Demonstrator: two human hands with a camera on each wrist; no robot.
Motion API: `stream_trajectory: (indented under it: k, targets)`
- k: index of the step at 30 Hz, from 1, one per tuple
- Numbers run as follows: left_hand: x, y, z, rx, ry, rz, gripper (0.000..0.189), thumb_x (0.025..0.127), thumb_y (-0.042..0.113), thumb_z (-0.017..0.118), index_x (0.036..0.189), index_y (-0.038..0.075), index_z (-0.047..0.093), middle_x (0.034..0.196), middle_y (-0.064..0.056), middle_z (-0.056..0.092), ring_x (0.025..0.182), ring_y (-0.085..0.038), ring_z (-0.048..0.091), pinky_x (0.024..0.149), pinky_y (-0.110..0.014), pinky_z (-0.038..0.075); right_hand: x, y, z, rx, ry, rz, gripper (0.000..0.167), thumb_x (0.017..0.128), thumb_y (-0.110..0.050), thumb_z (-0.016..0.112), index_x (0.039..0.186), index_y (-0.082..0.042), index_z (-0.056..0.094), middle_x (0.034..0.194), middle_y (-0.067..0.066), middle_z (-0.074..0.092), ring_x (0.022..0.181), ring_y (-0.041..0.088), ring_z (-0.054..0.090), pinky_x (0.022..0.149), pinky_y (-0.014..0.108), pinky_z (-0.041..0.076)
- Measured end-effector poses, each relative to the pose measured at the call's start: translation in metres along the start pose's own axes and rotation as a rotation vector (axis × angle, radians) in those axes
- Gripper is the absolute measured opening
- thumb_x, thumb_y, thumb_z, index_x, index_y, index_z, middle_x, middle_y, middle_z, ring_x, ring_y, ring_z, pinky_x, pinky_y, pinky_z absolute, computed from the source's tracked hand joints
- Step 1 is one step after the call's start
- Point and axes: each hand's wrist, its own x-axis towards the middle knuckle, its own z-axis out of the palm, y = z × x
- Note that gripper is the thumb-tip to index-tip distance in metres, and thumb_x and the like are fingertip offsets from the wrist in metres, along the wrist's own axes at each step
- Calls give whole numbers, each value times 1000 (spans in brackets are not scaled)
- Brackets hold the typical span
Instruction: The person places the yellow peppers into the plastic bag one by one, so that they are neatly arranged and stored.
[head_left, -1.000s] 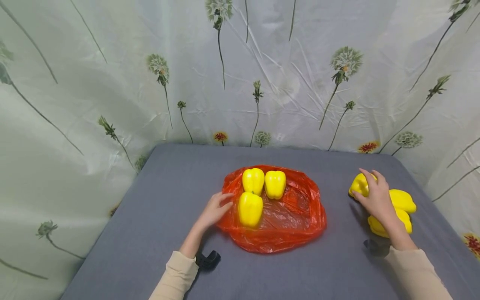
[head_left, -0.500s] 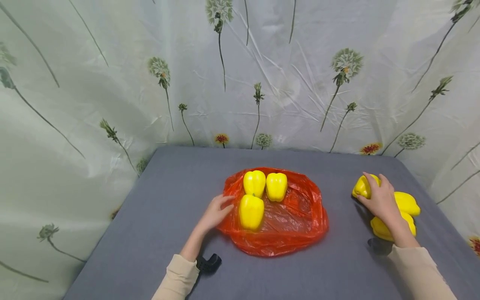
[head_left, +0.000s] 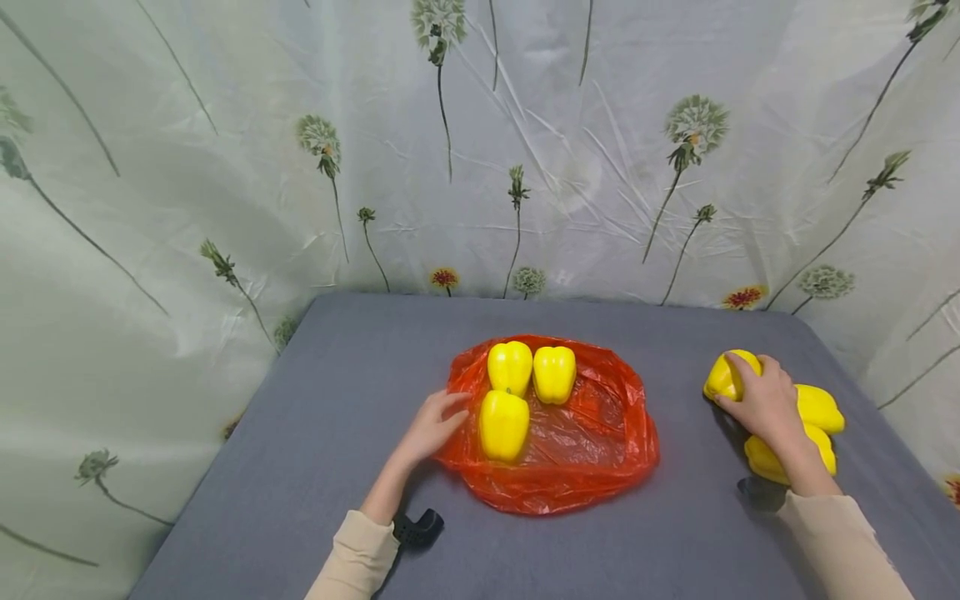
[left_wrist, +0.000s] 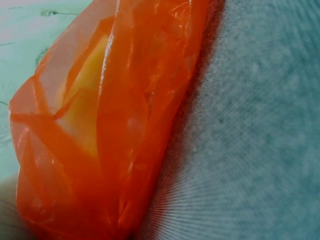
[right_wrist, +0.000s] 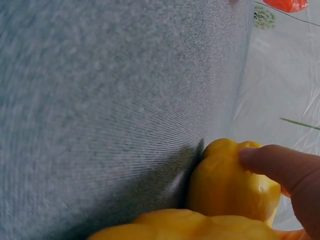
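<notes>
At the right of the head view, my right hand (head_left: 763, 402) grips a yellow bell pepper (head_left: 722, 379) between thumb and fingers. The right wrist view shows the thumb (right_wrist: 265, 159) pressed on this bell pepper (right_wrist: 225, 187). Two more bell peppers lie beside that hand, one at the back (head_left: 821, 408) and one in front (head_left: 765, 461), partly under the forearm. My left hand (head_left: 431, 427) holds the left rim of a red plastic bag (head_left: 540, 492), whose mouth is spread wide. Inside it are three bell peppers, the front one (head_left: 504, 425) nearest that hand. The bag's wall (left_wrist: 135, 125) fills much of the left wrist view.
A grey cloth-covered table (head_left: 300, 450) carries everything. Behind it hangs a pale curtain (head_left: 570, 167) printed with dandelions. A black wrist device (head_left: 422, 528) shows at the left cuff, another (head_left: 757, 495) at the right.
The right hand's fingers have come down closer round the bell pepper, which sits slightly turned. The whole scene has shifted a little with the head; the left hand stays at the bag's rim.
</notes>
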Motion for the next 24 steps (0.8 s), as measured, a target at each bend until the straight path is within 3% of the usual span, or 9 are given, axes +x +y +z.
stream_trajectory:
  k: [10,24]
  targets:
    - [0,-3,1,3,-5,-7,35,93,20,54,127,9,58,136,-17,51,129,-36,42,106,-58,34,-4,-4,0,48,76,-70,56,74,-10,72,122,5,48,122,45,34,108,59,30,87,67,23]
    - [-2,0,0,1,6,29,34,92,17,55,124,6,60,132,-19,53,127,-37,43,107,-58,33,-11,-17,5,108,187,-151,63,66,-4,76,123,1,50,122,43,36,109,57,31,86,68,23]
